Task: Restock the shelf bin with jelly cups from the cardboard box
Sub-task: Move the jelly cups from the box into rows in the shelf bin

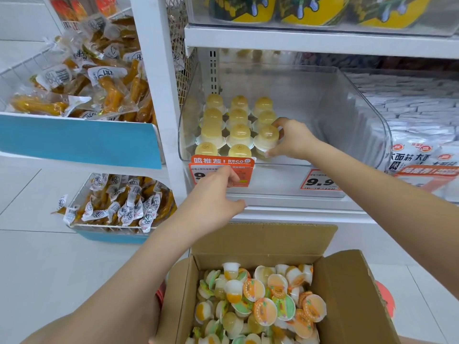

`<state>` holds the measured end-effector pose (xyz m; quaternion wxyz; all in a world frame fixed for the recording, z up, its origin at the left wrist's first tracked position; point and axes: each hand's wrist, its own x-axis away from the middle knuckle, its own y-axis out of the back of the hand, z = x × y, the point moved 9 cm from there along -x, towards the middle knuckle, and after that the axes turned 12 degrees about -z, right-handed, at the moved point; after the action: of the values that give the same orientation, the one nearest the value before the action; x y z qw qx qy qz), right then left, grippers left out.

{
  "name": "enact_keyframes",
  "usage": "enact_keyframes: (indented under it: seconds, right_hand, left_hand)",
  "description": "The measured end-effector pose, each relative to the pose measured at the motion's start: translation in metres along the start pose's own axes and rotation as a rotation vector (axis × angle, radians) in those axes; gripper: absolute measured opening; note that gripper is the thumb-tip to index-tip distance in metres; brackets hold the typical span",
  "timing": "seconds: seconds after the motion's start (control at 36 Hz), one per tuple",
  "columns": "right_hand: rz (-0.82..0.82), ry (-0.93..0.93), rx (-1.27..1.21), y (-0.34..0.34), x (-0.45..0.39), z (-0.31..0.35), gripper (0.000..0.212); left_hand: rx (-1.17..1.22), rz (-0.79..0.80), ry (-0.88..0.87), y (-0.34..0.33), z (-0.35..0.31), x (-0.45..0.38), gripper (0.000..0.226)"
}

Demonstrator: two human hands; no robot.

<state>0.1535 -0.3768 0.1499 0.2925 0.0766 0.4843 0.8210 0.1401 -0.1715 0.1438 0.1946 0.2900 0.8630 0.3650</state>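
A clear plastic shelf bin [352,115] holds several upside-down yellow jelly cups [237,120] in rows at its left side. My right hand [290,139] reaches into the bin and pinches a stacked jelly cup [267,139] at the right end of the front rows. My left hand [218,192] rests against the orange price tag [244,167] on the shelf's front edge, fingers bent, holding nothing that I can see. Below, an open cardboard box [347,294] is full of loose jelly cups [263,301] with orange and green lids.
White wire baskets [27,68] of packaged yellow snacks hang at the left. A neighbouring bin with white packets [419,135] stands to the right. Yellow bowls [313,11] sit on the shelf above. The bin's right half holds no cups.
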Motion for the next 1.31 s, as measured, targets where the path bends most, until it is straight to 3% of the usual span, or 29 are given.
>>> enact_keyframes:
  seconds: [0.19, 0.28, 0.36, 0.42, 0.5, 0.58, 0.72, 0.92, 1.06, 1.19, 1.31]
  right_hand:
    - [-0.020, -0.022, 0.020, 0.007, 0.001, -0.009, 0.070]
    - [-0.241, -0.027, -0.004, 0.046, 0.016, -0.013, 0.054]
    - [-0.474, 0.090, -0.135, 0.086, 0.062, -0.002, 0.034]
    - [-0.485, 0.158, -0.275, 0.093, 0.100, 0.005, 0.029]
    - [-0.264, 0.199, -0.426, 0.064, 0.149, 0.004, 0.033]
    - [-0.017, 0.101, -0.388, 0.002, 0.187, -0.027, 0.036]
    - [0.282, -0.087, -0.251, -0.096, 0.239, -0.101, 0.036]
    - [0.454, -0.196, -0.126, -0.184, 0.282, -0.150, 0.036]
    - [0.629, -0.002, -0.029, -0.231, 0.307, -0.140, 0.050]
    - [0.617, 0.084, 0.037, -0.252, 0.304, -0.130, 0.055]
    - [0.657, 0.156, 0.049, -0.275, 0.302, -0.115, 0.057]
  left_hand:
    - [0.003, 0.003, -0.017, 0.001, 0.001, 0.000, 0.040]
    - [0.013, 0.006, -0.027, 0.002, 0.002, 0.003, 0.039]
    - [0.011, 0.007, -0.046, 0.001, 0.003, 0.011, 0.036]
    - [0.027, 0.023, -0.045, -0.004, 0.006, 0.017, 0.032]
    - [0.099, 0.026, -0.007, -0.023, 0.018, 0.031, 0.028]
    - [0.130, 0.027, 0.078, -0.058, 0.047, 0.056, 0.027]
    - [-0.086, 0.291, 0.096, -0.127, 0.103, 0.096, 0.032]
    - [-0.169, 0.452, 0.244, -0.183, 0.179, 0.139, 0.033]
    - [-0.185, 0.621, 0.258, -0.226, 0.202, 0.171, 0.048]
    - [-0.293, 0.769, 0.245, -0.239, 0.228, 0.196, 0.058]
    - [-0.322, 0.732, 0.248, -0.241, 0.240, 0.198, 0.049]
